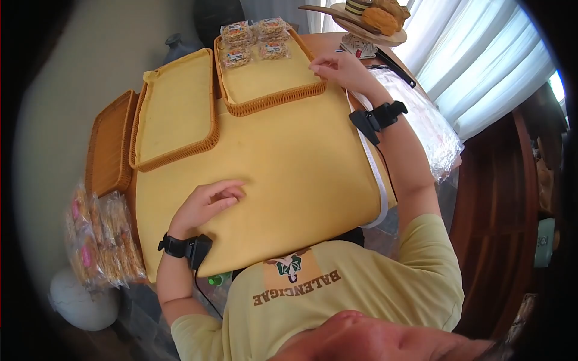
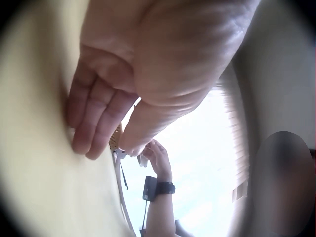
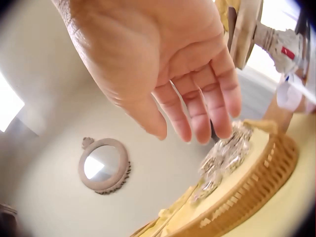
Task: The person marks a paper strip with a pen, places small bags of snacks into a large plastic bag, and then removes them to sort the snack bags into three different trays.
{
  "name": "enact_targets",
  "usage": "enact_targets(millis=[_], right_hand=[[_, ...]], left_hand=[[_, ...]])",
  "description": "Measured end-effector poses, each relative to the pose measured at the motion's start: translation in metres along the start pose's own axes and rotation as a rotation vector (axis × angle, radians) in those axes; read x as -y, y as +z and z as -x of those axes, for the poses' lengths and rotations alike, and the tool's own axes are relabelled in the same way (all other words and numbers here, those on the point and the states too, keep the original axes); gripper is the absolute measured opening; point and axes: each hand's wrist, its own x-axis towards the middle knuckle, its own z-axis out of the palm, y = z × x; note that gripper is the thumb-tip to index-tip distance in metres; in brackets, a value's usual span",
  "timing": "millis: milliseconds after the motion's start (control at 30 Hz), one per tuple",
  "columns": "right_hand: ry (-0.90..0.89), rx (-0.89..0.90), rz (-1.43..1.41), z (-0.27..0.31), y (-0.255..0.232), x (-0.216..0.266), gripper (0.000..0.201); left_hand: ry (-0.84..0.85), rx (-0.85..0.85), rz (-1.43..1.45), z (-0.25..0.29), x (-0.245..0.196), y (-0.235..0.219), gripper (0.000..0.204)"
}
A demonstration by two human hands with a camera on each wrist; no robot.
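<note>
Holds the right grip [image 1: 344, 71] at the right rim of the packet tray [image 1: 280, 99], palm facing the tray side in the right wrist view, fingers spread slightly and relaxed, gripping nothing. Cannot tell from these views whether touching the rim. Has the left grip [image 1: 209, 201] low by the tabletop [image 1: 271, 150], fingers loosely bent and empty, thumb apart from them; cannot tell whether resting on it.

See, to the left of the right grip and farther from the body, four clear-wrapped packets [image 1: 273, 50] grouped at the far end of the packet tray. Find beyond the left grip, up and to its left, a cloth-lined tray [image 1: 180, 157], and farther left a brown wicker tray [image 1: 111, 141]. Note more wrapped bags [image 1: 105, 240] to the left of the left grip.

Follow a white strip [image 1: 380, 180] from near the right grip down the tabletop's right side. See crinkled foil [image 1: 421, 114] right of the right grip, and beyond that grip a round stand [image 1: 373, 36] bearing bread-like pieces [image 1: 382, 21].
</note>
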Motion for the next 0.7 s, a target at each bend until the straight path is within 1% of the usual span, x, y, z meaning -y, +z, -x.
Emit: enact_targets(millis=[33,100,167,200,267,300,333,367,400,433,467,500,533,567,600,633,667,700], right_hand=[[-0.075,-0.009,-0.124,0.002,0.01,-0.003,0.027],[-0.048,0.004,-0.124,0.006,0.024,-0.001,0.025],[-0.016,-0.02,0.114,0.006,0.037,-0.007,0.021],[-0.021,-0.015,0.111,0.005,0.041,-0.013,0.021],[0.04,-0.249,0.141,-0.001,0.048,-0.027,0.021],[0.039,-0.31,0.11,-0.004,0.052,-0.039,0.022],[0.036,-0.324,0.07,-0.002,0.053,-0.04,0.023],[-0.012,-0.393,0.06,-0.004,0.057,-0.047,0.023],[0.039,-0.392,0.032,-0.003,0.055,-0.046,0.025],[0.007,-0.426,-0.031,-0.005,0.057,-0.056,0.028],[-0.019,-0.428,-0.184,-0.003,0.057,-0.055,0.031],[0.077,-0.404,-0.209,-0.004,0.054,-0.067,0.029],[0.038,-0.416,-0.383,-0.002,0.055,-0.071,0.027],[0.276,-0.382,-0.724,0.002,0.049,-0.059,0.025],[0.281,-0.393,-0.811,0.003,0.051,-0.06,0.023],[0.295,-0.409,-0.892,0.004,0.052,-0.065,0.021],[0.294,-0.413,-0.868,0.005,0.052,-0.076,0.02],[0.295,-0.42,-0.844,0.004,0.053,-0.085,0.02]], left_hand=[[-0.023,-0.008,0.03,-0.001,0.001,0.0,0.032],[-0.046,-0.017,0.051,-0.001,0.001,-0.002,0.031],[-0.054,-0.025,0.093,-0.001,0.001,-0.002,0.031],[-0.056,-0.031,0.095,-0.001,0.002,-0.001,0.031],[-0.03,-0.041,0.063,0.0,0.001,0.0,0.031],[-0.043,-0.086,0.062,0.0,0.002,0.0,0.031],[-0.016,-0.037,0.045,-0.003,0.006,-0.001,0.03],[0.006,0.001,0.025,-0.004,0.01,-0.003,0.03],[0.007,0.008,0.022,-0.005,0.014,-0.004,0.03],[0.008,0.011,0.02,-0.007,0.017,-0.004,0.03],[0.033,-0.011,0.011,-0.008,0.02,-0.003,0.028],[0.061,-0.029,-0.003,-0.008,0.021,-0.003,0.027],[0.06,-0.047,-0.031,-0.009,0.018,-0.001,0.025],[0.062,-0.054,-0.058,-0.01,0.016,-0.001,0.024],[0.051,-0.099,-0.065,-0.011,0.016,0.0,0.024],[0.056,-0.078,-0.079,-0.013,0.017,0.0,0.023],[0.063,-0.051,-0.094,-0.015,0.019,0.001,0.023],[0.056,-0.079,-0.096,-0.016,0.02,0.002,0.023]])
